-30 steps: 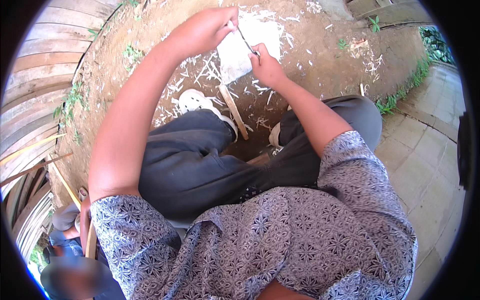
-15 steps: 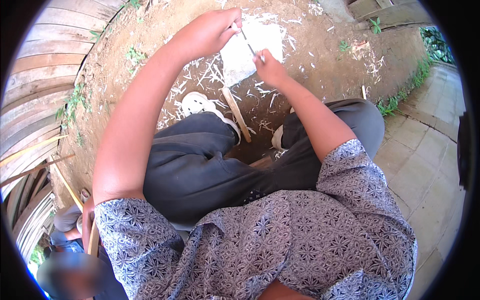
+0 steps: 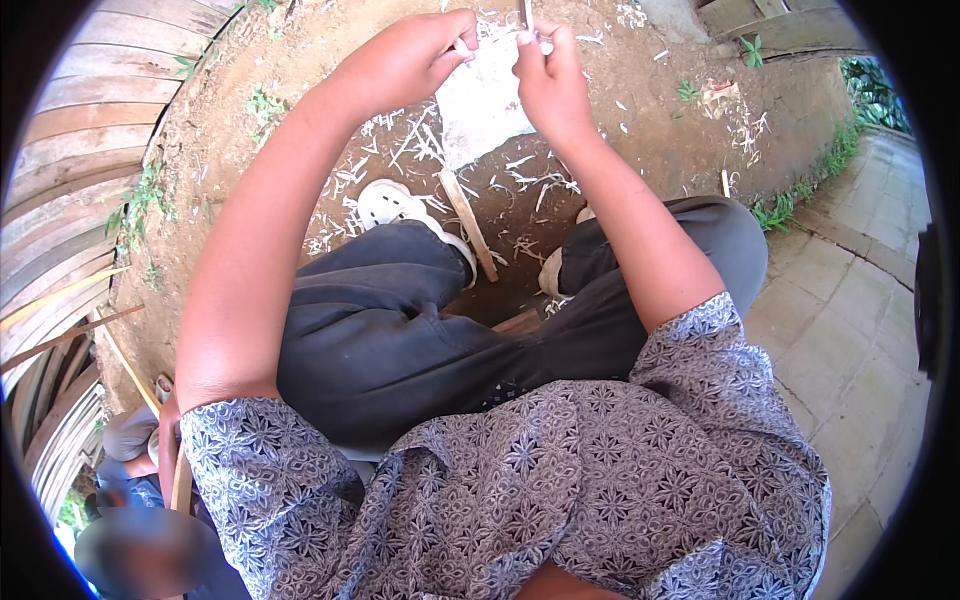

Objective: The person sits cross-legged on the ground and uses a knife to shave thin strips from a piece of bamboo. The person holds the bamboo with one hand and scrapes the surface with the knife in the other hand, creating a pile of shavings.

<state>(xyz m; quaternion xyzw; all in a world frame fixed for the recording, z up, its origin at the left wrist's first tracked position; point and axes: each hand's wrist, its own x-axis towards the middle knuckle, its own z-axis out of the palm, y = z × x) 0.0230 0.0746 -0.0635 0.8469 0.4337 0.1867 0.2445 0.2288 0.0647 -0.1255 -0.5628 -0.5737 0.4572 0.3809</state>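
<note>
Both arms reach forward over a white sheet (image 3: 480, 120) on the ground. My left hand (image 3: 415, 60) is closed around a small pale stick (image 3: 461, 46), of which only a short end shows. To its right, my right hand (image 3: 556, 90) grips a narrow knife (image 3: 527, 14), its blade pointing away from me toward the upper edge. A little gap separates the two hands. Pale shavings (image 3: 525, 180) lie on the sheet's edges and on the soil around it.
A short wooden strip (image 3: 467, 225) lies between my feet, beside a white clog (image 3: 390, 205). Wooden boards (image 3: 85, 120) stand along the left, and paving (image 3: 850, 320) runs along the right. Another person (image 3: 140, 490) sits at the lower left, near long wooden strips (image 3: 130, 360).
My right hand has moved forward and slightly right, turning so the knife points away from me. The blade no longer spans toward my left hand, which has barely shifted.
</note>
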